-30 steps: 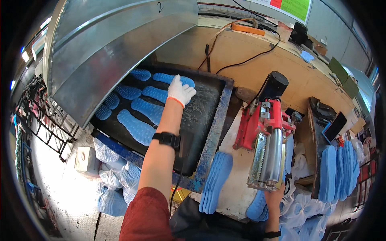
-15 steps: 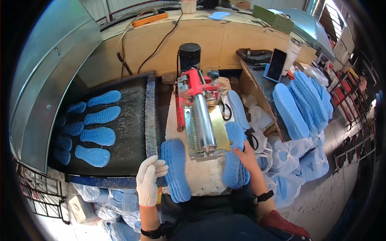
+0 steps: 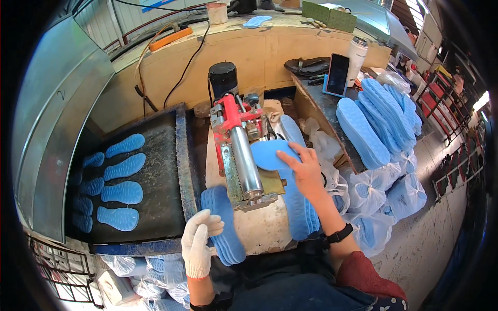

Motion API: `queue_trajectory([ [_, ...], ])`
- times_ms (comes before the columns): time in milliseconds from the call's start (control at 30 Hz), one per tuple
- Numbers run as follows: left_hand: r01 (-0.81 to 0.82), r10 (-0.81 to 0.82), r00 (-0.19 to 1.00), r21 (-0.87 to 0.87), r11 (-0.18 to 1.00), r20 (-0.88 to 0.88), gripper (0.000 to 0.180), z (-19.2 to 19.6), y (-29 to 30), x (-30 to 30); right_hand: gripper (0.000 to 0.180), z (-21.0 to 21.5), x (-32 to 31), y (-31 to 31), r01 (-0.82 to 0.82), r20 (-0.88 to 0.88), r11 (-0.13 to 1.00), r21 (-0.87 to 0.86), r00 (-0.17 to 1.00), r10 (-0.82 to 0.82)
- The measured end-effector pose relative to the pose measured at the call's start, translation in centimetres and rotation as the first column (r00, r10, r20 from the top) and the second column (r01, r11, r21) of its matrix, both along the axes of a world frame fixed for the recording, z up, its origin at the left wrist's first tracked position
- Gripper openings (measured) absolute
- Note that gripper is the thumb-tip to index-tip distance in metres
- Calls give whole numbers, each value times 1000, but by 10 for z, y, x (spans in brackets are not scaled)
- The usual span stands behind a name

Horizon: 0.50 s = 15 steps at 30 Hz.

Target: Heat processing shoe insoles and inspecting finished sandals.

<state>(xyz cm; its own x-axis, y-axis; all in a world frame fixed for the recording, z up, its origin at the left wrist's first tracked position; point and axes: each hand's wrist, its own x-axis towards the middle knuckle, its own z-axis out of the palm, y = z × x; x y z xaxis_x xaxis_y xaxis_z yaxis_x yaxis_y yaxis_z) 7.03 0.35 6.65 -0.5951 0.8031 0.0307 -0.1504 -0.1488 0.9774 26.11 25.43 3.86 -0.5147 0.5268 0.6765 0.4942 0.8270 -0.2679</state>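
Observation:
My bare right hand (image 3: 305, 168) grips a smooth light-blue insole (image 3: 268, 157) between thumb and fingers, lying sideways at the right side of a red machine with a steel roller (image 3: 245, 160). Under my right wrist stands a stack of blue insoles (image 3: 300, 217). My left hand (image 3: 199, 239), in a white knit glove, is beside another blue insole stack (image 3: 226, 236) at the machine's front left. Its fingers are loosely bent and slightly apart, with nothing visible in them. Whether they touch the stack I cannot tell.
Rows of blue insoles (image 3: 122, 192) lie on a black conveyor belt (image 3: 163, 181) at left. On the right-hand side table are more insole stacks (image 3: 362, 135), a phone (image 3: 338, 73) and a white bottle (image 3: 357, 59). Bagged insoles (image 3: 365, 223) sit on the floor below.
My right hand has lifted an insole off the right stack and carried it up and left to the machine. My left hand stays by the left stack. The whole view has shifted slightly.

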Motion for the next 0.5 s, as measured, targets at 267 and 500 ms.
queue_trajectory([
  [267, -41, 35, 999, 219, 975, 31, 55, 6, 25, -3, 56, 4, 3, -7, -161, -207, 973, -164, 970, 126],
  [500, 109, -62, 990, 392, 914, -131, 73, 26, 88, -7, 41, -62, 34, -14, -100, -373, 863, -496, 922, -108],
])
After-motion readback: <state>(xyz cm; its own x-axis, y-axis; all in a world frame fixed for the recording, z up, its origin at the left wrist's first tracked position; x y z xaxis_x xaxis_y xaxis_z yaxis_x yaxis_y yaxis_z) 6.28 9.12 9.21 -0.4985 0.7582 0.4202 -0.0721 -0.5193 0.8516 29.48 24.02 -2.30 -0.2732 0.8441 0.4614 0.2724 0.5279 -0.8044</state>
